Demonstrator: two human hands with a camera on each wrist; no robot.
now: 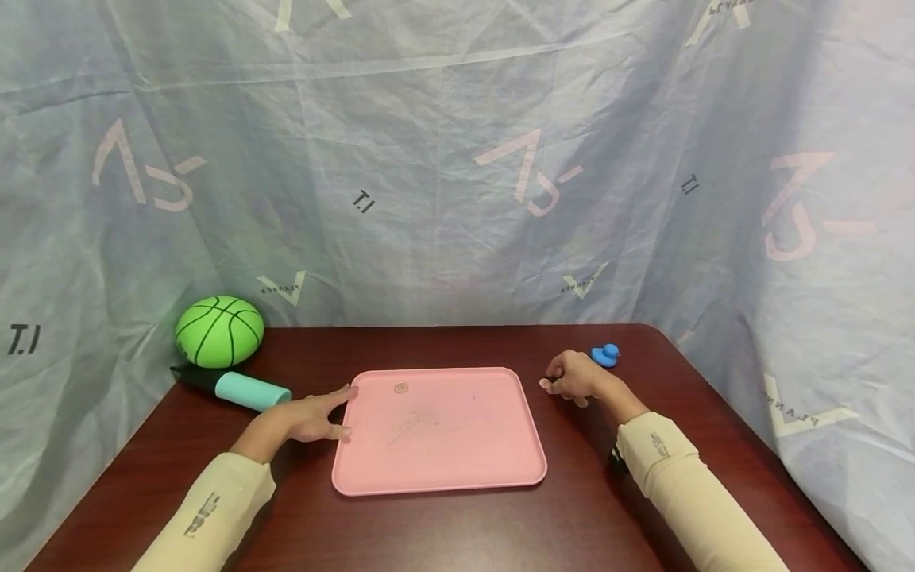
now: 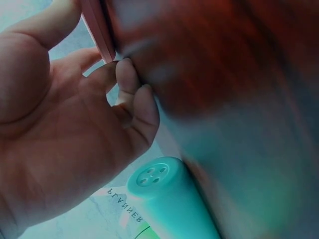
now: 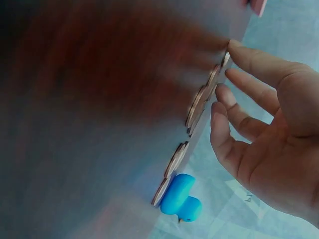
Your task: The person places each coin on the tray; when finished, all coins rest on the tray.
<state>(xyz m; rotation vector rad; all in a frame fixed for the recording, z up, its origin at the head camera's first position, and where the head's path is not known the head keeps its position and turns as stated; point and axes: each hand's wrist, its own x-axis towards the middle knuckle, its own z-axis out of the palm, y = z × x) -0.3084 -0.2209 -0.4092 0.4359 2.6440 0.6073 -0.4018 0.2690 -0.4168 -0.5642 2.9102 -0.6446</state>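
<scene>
My left hand [image 1: 314, 416] rests at the left edge of a pink tray [image 1: 436, 477], thumb and forefinger spread along the rim. In the left wrist view, its other fingers [image 2: 144, 112] bend loosely beside the tray's edge [image 2: 98, 32]. One coin [image 1: 401, 388] lies on the tray, towards the back left. Right of the tray, my right hand [image 1: 577, 376] reaches down to several coins [image 3: 197, 107] on the table. Its fingers are slightly bent, and the thumb tip touches or nearly touches one coin [image 3: 227, 59]. No coin shows lifted.
Behind my right hand sits a blue toy duck [image 1: 605, 355], with more coins [image 3: 175, 159] near it. A green ball [image 1: 220, 332] and a turquoise cylinder with a dark end [image 1: 252, 390] lie at the left. A grey printed sheet [image 1: 436, 238] hangs behind the dark red table [image 1: 457, 528].
</scene>
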